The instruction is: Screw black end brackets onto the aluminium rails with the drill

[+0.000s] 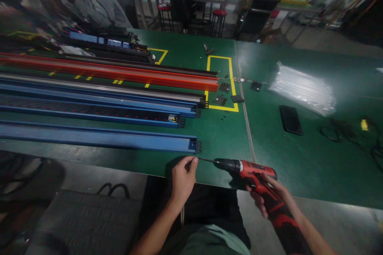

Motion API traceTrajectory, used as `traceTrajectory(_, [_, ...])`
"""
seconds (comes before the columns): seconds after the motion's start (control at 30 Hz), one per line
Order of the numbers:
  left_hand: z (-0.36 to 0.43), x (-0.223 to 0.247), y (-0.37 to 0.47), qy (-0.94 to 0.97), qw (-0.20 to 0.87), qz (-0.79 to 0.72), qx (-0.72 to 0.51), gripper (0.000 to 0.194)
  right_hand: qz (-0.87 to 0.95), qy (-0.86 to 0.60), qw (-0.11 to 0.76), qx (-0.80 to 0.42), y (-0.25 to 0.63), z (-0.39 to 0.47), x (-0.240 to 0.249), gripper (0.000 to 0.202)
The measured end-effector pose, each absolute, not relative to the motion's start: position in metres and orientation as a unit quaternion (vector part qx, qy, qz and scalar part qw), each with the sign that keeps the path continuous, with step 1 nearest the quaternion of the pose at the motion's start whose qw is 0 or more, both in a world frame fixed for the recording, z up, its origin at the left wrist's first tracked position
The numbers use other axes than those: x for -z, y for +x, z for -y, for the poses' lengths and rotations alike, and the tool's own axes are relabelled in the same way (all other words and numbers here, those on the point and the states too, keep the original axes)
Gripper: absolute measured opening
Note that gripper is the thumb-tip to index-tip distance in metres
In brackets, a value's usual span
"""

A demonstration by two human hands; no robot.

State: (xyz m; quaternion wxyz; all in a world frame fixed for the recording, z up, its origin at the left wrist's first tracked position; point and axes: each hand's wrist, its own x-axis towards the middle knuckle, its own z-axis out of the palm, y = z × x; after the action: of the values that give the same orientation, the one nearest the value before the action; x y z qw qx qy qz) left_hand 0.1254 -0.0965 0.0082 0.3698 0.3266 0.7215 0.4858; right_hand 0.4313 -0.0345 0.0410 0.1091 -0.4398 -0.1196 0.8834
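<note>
My right hand [269, 195] is wrapped round the grip of a red and black cordless drill [257, 170], which points left over the table's front edge. A long thin driver bit [208, 160] sticks out of its chuck. At the tip of that bit, my left hand [183, 175] is closed in a pinch; whatever lies between the fingertips is too small to make out. Just beyond my left hand lies the nearest blue metal channel [119, 138], with a black end piece [198, 146] at its right end.
More blue channels [161, 104] and orange-red channels [149, 76] run lengthwise across the green table [221, 131]. Small black plates [220, 100] lie near yellow tape. To the right are a clear plastic-wrapped bundle [303, 87], a black flat case [291, 120] and dark cables [332, 130].
</note>
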Motion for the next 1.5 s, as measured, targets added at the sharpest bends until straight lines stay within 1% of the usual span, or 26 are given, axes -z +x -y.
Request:
traceTrajectory(0.13, [0.096,-0.006,0.128,0.292,0.415,-0.709,-0.49,0.045,0.081,-0.393,0.137,-0.906,0.436,0.042,-0.028,0.051])
traceTrajectory(0.23, [0.095,-0.003,0.127,0.27,0.427,-0.698,-0.507,0.048,0.071,-0.351,0.163,-0.919,0.433,0.047,-0.024,0.037])
traceTrajectory(0.33, [0.093,-0.003,0.126,0.249,0.454,-0.681,-0.519,0.05,0.068,-0.3,0.167,-0.937,0.43,0.049,-0.023,0.026])
traceTrajectory(0.47, [0.088,-0.008,0.126,0.235,0.473,-0.672,-0.519,0.052,0.065,-0.268,0.163,-0.947,0.428,0.048,-0.021,0.021])
traceTrajectory(0.67, [0.085,-0.012,0.126,0.228,0.476,-0.677,-0.513,0.055,0.059,-0.258,0.164,-0.95,0.43,0.05,-0.018,0.022])
traceTrajectory(1.0, [0.088,-0.007,0.127,0.242,0.464,-0.682,-0.511,0.051,0.065,-0.252,0.155,-0.953,0.428,0.048,-0.021,0.021])
traceTrajectory(1.5, [0.088,-0.01,0.124,0.243,0.487,-0.674,-0.5,0.052,0.066,-0.267,0.149,-0.95,0.429,0.048,-0.019,0.022])
